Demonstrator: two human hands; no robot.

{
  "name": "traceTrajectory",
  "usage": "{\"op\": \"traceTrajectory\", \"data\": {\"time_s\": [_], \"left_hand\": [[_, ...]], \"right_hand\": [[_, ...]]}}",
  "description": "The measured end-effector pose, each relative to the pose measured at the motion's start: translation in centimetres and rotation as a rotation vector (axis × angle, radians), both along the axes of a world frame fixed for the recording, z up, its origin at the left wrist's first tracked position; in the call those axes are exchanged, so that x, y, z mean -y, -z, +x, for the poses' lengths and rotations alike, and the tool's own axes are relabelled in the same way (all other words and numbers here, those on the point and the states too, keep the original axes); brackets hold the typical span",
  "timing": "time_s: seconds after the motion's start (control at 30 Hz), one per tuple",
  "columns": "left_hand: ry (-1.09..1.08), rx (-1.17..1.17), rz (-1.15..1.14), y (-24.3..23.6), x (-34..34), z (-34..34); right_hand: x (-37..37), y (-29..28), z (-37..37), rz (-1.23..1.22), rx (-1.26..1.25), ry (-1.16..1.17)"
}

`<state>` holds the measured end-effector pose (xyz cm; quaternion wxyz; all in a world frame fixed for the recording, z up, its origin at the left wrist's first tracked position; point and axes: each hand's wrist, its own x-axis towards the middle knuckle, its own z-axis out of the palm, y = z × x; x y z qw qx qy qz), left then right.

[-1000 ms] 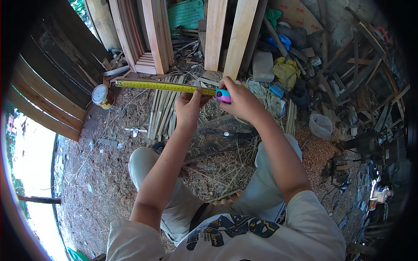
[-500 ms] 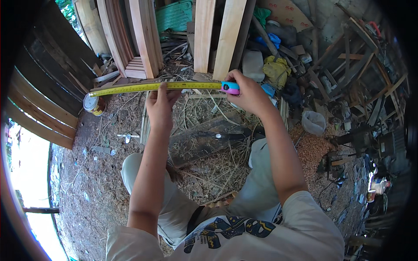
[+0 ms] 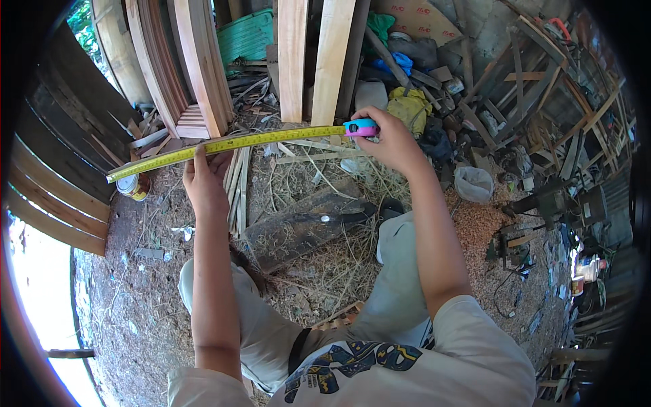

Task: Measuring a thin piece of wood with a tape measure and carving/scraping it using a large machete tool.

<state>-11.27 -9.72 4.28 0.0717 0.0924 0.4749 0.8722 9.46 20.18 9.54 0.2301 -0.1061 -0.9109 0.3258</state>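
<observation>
The right hand [image 3: 388, 142] hides part of the case [image 3: 359, 127]. A finger of the left hand [image 3: 207, 190] covers a bit of the yellow tape [image 3: 271, 139], and the marks there are too small to read. The tape hides part of the top of the can [image 3: 139, 188]. The tall boards [image 3: 293, 64] run off the top edge. The shirt [image 3: 441, 373] is cut off at the bottom. On the left, the bright gap [image 3: 41, 292] is too white to see into.

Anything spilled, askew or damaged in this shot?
Yes: orange-brown wood shavings lie loose on the ground beside the whitish container, like a spill. Upper right, the scrap wood is jumbled at all angles, unlike the standing planks. The tape measure in the right hand shows no visible damage.
</observation>
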Motion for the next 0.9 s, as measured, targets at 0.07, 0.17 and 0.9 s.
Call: {"op": "traceTrajectory", "data": {"time_s": [0.07, 0.17, 0.9], "left_hand": [[0.0, 0.009, 0.002, 0.0, 0.0, 0.0], [-0.008, 0.043, 0.013, -0.1, 0.2, 0.2], [0.034, 0.143, 0.046, -0.1, -0.1, 0.6]], "right_hand": [[-0.1, 0.0, 0.1, -0.003, 0.011, 0.008], [0.1, 0.0, 0.3, 0.004, 0.005, 0.011], [1.5, -0.2, -0.3, 0.016, -0.006, -0.055]]}}
